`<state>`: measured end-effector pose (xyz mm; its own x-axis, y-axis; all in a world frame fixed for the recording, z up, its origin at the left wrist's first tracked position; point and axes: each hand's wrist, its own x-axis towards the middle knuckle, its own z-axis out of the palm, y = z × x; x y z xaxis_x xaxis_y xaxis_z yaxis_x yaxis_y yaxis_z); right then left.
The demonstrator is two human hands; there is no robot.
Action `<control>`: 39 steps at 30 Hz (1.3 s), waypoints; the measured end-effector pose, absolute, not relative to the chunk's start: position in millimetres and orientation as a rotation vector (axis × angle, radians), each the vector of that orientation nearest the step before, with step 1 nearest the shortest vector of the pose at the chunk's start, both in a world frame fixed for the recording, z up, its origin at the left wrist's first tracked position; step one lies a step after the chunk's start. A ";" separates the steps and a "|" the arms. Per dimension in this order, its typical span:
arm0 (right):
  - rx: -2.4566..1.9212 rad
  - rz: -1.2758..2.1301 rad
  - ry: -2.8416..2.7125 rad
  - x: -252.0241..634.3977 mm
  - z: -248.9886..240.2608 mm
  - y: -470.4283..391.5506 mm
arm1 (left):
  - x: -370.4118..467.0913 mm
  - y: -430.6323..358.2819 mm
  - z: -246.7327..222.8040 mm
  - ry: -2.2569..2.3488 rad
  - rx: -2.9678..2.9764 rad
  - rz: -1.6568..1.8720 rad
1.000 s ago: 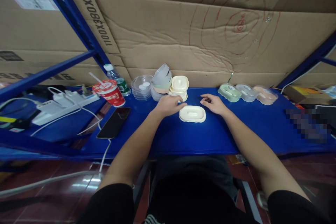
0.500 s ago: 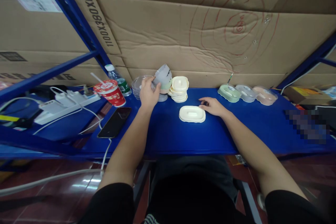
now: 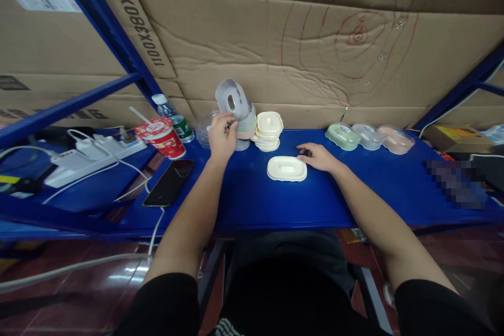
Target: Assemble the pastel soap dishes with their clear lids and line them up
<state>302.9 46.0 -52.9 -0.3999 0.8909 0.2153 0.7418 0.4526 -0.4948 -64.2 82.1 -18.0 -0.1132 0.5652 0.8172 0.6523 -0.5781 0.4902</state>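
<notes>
My left hand (image 3: 223, 134) is closed on a grey plastic shell (image 3: 231, 95) with an oval hole in its middle. The shell is tilted up, its hole facing me, above a leaning stack of grey, green and pinkish shells (image 3: 247, 127). Right of that stack stands a pile of cream plastic bases (image 3: 269, 124). A cream oval base (image 3: 286, 168) with a raised middle lies flat in front of me. At its right end rests my right hand (image 3: 315, 156), loosely bent, fingers apart, the thumb at or touching the rim.
Clear round lids (image 3: 205, 128) sit behind my left hand. To the left are a red cup (image 3: 161, 138) with a straw, a water bottle (image 3: 173, 118), a phone (image 3: 168, 182) and a power strip (image 3: 94, 160). Green, grey and pink covered pieces (image 3: 367, 137) stand at the back right.
My left hand has raised the grey shell away from the stack and turned it so its hole shows. My right hand stays by the cream base. The view has shifted slightly.
</notes>
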 end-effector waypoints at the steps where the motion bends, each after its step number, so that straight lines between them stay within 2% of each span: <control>1: -1.364 0.449 -2.261 302.9 -52.9 46.0 | -64.1 81.3 -17.3 -1.383 -2.020 -1.815; 5: -1.335 0.457 -2.247 303.4 -51.7 45.0 | -60.8 76.6 -13.9 -1.345 -1.914 -1.897; 10: -1.164 0.418 -2.060 304.6 -43.4 40.7 | -36.9 58.1 -9.7 -1.178 -1.970 -2.220; 13: -1.070 0.447 -1.851 300.5 -35.3 37.1 | -14.7 35.7 -5.7 -1.026 -2.263 -2.387; 17: -0.951 0.626 -1.638 290.3 -26.3 31.9 | 4.9 13.3 -1.0 -0.943 -3.098 -2.239; 20: -0.994 0.715 -1.582 287.8 -20.8 28.5 | 6.3 15.2 -0.7 -1.076 -3.485 -2.111; 24: -1.173 0.868 -1.630 290.9 -12.3 24.5 | 0.1 30.8 -3.7 -1.631 -3.336 -2.182; 27: -1.256 0.953 -1.701 290.4 -6.2 20.1 | -1.6 38.5 -6.3 -1.982 -3.149 -1.998; 29: -1.326 0.886 -1.796 288.7 -3.2 16.8 | -0.6 38.6 -7.3 -2.114 -3.069 -1.777; 35: -1.623 0.599 -2.080 287.1 -1.4 12.6 | 2.8 23.6 -3.2 -1.872 -3.019 -0.842; 39: -1.732 0.631 -2.259 288.0 -4.6 15.9 | 3.1 17.6 0.8 -1.840 -3.087 -0.475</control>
